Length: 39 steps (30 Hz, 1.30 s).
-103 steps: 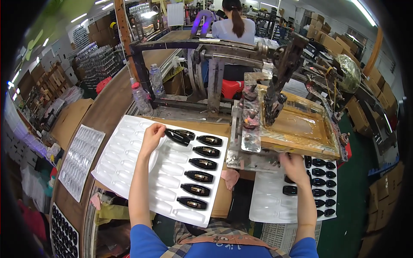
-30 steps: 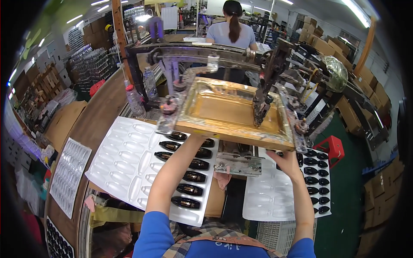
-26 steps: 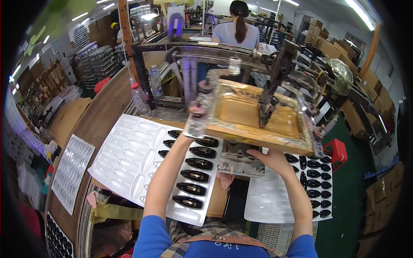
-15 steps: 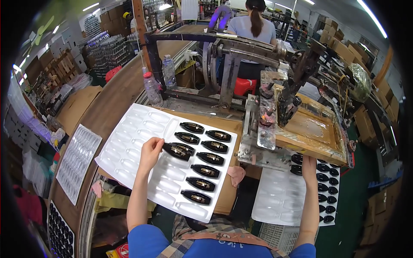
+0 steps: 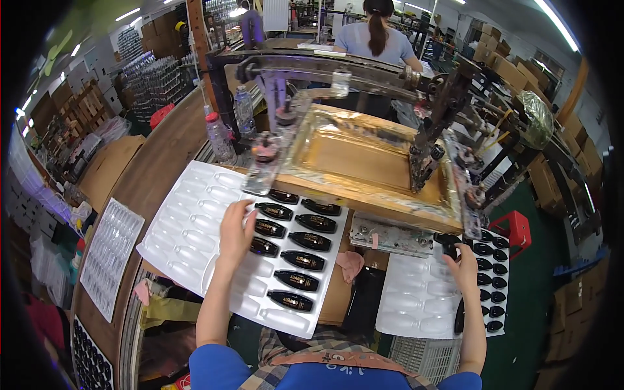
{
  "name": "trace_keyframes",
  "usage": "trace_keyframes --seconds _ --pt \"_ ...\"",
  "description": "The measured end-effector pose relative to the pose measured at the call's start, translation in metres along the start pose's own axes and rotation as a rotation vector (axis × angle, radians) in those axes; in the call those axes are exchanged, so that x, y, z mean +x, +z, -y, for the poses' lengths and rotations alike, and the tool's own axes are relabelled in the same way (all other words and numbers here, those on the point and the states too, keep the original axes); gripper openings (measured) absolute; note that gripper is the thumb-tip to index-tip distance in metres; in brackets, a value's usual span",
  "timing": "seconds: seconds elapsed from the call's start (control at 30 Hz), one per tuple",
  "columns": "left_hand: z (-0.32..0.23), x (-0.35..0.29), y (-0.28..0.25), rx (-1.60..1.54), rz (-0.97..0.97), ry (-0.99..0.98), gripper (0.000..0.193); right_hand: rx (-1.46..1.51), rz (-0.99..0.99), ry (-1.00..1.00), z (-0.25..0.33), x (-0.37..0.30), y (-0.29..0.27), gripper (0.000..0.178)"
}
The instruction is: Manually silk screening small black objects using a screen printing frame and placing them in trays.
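Observation:
My left hand is over a white moulded tray, thumb and fingers apart, beside a glossy black bottle-shaped piece with gold print. Nothing shows between its fingers. Several like pieces lie in two columns of the tray's hollows. My right hand pinches a black piece at the top of a second white tray, partly hidden by the fingers. More black pieces fill the right side of that tray.
A wooden-framed printing screen on a machine arm overhangs the far edges of both trays. Below it is a metal bed. Clear bottles stand behind the left tray. A pink cloth lies between the trays. Another person sits beyond.
The printing screen has swung left, baring the metal bed. The printed piece from my left hand now lies in the tray. My right hand has come out from under the screen's edge, holding a black piece.

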<state>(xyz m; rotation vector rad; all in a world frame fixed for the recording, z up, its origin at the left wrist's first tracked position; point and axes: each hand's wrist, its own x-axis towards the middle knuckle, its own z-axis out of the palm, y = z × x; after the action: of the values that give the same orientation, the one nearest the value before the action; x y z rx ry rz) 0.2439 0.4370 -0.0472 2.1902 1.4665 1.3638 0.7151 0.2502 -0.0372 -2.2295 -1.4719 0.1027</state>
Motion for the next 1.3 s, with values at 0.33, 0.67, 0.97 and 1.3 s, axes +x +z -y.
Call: trace_keyframes --seconds 0.33,0.67,0.97,1.3 --pt "-0.075 0.087 0.131 -0.584 0.172 0.464 0.034 0.689 -0.047 -0.320 0.093 0.014 -0.028 0.058" --pt "-0.069 0.088 0.059 -1.025 0.305 -0.125 0.012 0.263 0.130 -0.420 0.172 0.036 0.002 0.055" --pt "0.032 -0.043 -0.033 -0.490 0.071 -0.505 0.013 0.475 -0.203 0.010 0.012 0.048 0.019 0.031" --pt "0.042 -0.079 -0.034 0.210 0.118 -0.515 0.016 -0.466 -0.007 -0.286 -0.024 0.044 0.027 0.041"
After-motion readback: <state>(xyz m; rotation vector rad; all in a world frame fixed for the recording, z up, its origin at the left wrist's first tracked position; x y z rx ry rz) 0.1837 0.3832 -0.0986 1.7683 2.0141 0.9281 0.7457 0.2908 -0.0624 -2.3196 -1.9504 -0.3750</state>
